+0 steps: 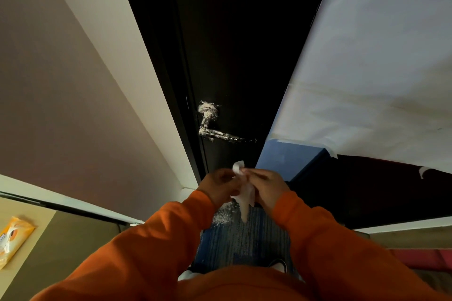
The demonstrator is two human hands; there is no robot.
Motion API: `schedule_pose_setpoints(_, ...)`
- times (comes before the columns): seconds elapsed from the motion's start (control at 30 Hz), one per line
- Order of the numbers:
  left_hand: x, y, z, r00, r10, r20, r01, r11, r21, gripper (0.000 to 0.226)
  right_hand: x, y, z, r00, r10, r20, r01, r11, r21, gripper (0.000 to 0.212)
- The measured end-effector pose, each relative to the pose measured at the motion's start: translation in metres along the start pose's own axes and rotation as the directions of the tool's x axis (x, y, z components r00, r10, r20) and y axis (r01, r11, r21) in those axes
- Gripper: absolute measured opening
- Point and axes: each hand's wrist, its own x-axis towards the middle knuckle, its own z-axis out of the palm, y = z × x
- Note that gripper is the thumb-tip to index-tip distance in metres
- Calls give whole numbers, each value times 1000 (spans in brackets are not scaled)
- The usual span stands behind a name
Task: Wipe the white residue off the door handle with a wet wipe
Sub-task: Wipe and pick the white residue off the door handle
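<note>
A dark door (234, 56) stands straight ahead, and its lever handle (220, 133) is smeared with white residue on both the round base and the bar. Below the handle, my left hand (220, 186) and my right hand (266, 186) pinch a white wet wipe (244, 193) between them. A corner of the wipe sticks up above my fingers and its tail hangs down. Both hands are a short way below the handle and clear of it. Orange sleeves cover both arms.
A yellow pack of wipes (12, 239) lies on a tan surface at the lower left. White sheeting (367, 68) covers the wall to the right, above a blue block (288, 159). White powder (227, 215) speckles the blue carpet under my hands.
</note>
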Motion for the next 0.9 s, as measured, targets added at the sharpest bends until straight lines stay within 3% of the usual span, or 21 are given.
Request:
schedule_pose_setpoints(0.2, 1, -1, -16, 992, 54, -117, -47, 997, 56, 4, 0, -4, -4, 999, -7, 49, 1, 992, 125, 22)
schedule_pose_setpoints(0.3, -1, 7, -16, 995, 41, -88, -45, 998, -44, 7, 4, -3, -8, 997, -71, 4, 71, 997, -10, 27)
schedule_pose_setpoints(0.4, -2, 17, -10, 1000, 18, -18, -21, 980, -199, 11, 4, -6, -4, 994, -74, 78, 79, 995, -61, 51)
schedule_pose_setpoints(0.47, 0, 18, -6, 996, 80, -28, -83, 988, -131, 17, 2, -8, -1, 991, -53, 124, 70, 988, -138, 58)
schedule_pose_setpoints(0.53, 1, 19, -4, 987, 144, -76, -147, 989, -32, 20, -2, -13, -2, 990, -28, 138, 56, 978, -202, 40)
schedule_pose_setpoints(0.63, 4, 21, -7, 974, 187, -129, -192, 981, -25, 16, -8, -20, -13, 994, -41, 97, 67, 956, -285, 10)
schedule_pose_setpoints(0.7, 5, 22, -13, 972, 214, -94, -213, 977, 20, 10, -13, -26, -23, 998, -45, 54, 52, 991, -127, 10)
schedule_pose_setpoints(0.8, 5, 27, -16, 974, 223, 38, -226, 954, 199, 4, -18, -37, -33, 1000, 22, -17, -16, 953, 302, 18)
schedule_pose_setpoints(0.9, 7, 30, -7, 983, 176, 51, -183, 961, 209, 6, -22, -52, -36, 999, 32, -39, -12, 903, 429, 17)
